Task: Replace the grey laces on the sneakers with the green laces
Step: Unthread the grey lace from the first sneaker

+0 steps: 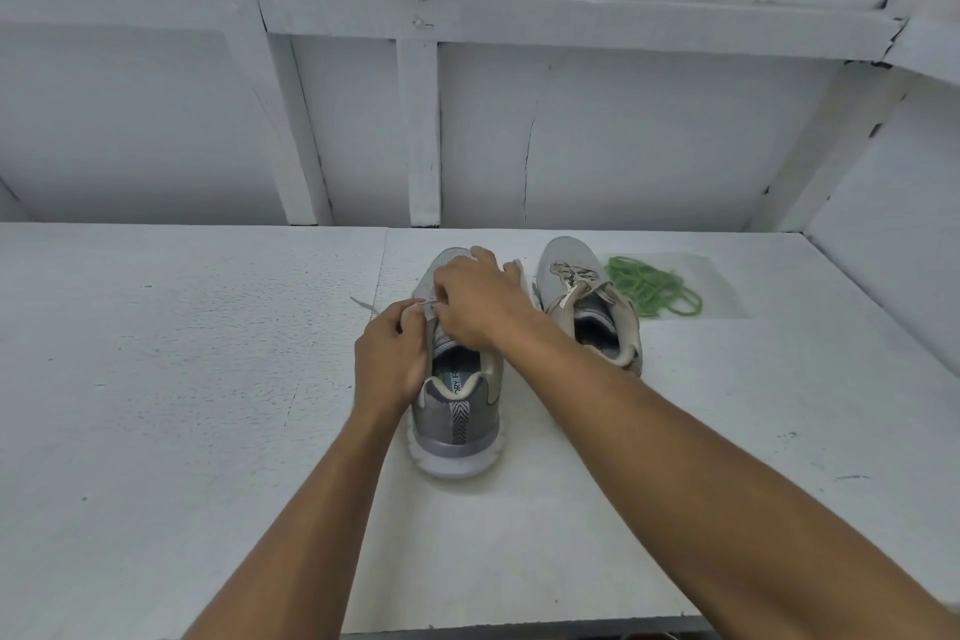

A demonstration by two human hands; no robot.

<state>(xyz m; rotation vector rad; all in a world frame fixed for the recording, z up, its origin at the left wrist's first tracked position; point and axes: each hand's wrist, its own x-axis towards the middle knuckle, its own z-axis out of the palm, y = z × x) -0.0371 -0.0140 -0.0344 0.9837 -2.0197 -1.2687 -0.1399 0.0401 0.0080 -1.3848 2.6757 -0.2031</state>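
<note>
Both hands work over the near sneaker (457,413) on the white counter (156,379). The left hand (392,353) and right hand (472,307) each pinch its grey lace (365,304), one end trailing just left of them. Right of the hands stands the second sneaker (592,312), with the green laces (652,288) heaped beyond it.

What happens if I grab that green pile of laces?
The green laces lie in loose, tangled loops, so they would probably flop and dangle. They look thin, so likely very light. Pushed along the table, they would probably bunch up, not roll.
</note>
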